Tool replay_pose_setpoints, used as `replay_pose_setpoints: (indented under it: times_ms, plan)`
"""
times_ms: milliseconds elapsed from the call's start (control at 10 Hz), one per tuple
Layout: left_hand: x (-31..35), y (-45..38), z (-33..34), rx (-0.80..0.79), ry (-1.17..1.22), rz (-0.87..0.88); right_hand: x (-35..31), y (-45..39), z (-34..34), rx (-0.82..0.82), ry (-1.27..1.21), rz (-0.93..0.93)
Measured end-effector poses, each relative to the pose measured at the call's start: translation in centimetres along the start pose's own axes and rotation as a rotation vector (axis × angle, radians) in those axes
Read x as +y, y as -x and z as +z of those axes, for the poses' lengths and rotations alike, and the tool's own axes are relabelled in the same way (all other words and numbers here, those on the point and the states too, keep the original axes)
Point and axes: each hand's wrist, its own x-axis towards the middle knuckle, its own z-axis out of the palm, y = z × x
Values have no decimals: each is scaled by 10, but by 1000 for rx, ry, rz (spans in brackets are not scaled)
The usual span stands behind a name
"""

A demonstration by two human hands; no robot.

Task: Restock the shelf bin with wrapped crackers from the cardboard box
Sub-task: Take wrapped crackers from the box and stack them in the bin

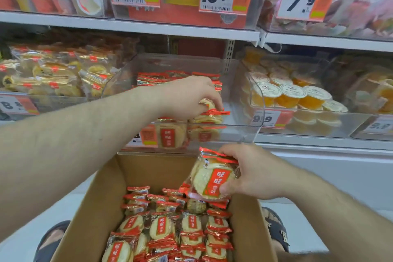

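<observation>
cardboard box (102,208) near end: cut off by bottom edge
packets in clear bin (240,127) behind left hand (187,98): mostly hidden
price tag left of bin: cropped, digits blurred
sandals beside box: partly hidden
upper shelf goods: blurred
</observation>
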Motion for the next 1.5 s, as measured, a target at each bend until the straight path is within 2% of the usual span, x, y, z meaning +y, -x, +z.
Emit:
replay_pose_setpoints:
  times_ms: [100,200,300,400,600,700,800,900,1100,1200,1400,1500]
  plan:
    - [1,-29,-1,-117,-88,47,0,2,-3,-22,-5,-8]
    - [4,-47,1,-340,-171,-4,1,2,-6,-19,-17,-17]
    - [4,-57,6,-492,-213,-19,1,1,-8,-2,-4,-29]
    - [-2,-62,12,-450,-243,-28,-1,1,-8,-1,-3,-41]
    - [-12,-61,24,-169,-523,8,-5,-2,-9,-11,-49,-43]
    - [-12,-64,27,-172,-425,-24,-9,-4,-9,-20,-49,-47]
    - [-14,-68,28,-277,-368,-72,-13,-7,-8,-26,-36,-53]
    - [1,-68,22,-306,-310,-177,-15,-8,-8,-35,-12,-58]
    - [25,-61,14,-667,68,-163,-14,-11,-8,-44,-16,-58]
    - [23,-59,18,-686,74,-163,-12,-10,-8,-43,-18,-55]
    - [13,-59,14,-584,142,-277,-10,-9,-11,-30,-31,-55]
    - [3,-62,17,-515,91,-245,-7,-7,-16,-35,-47,-56]
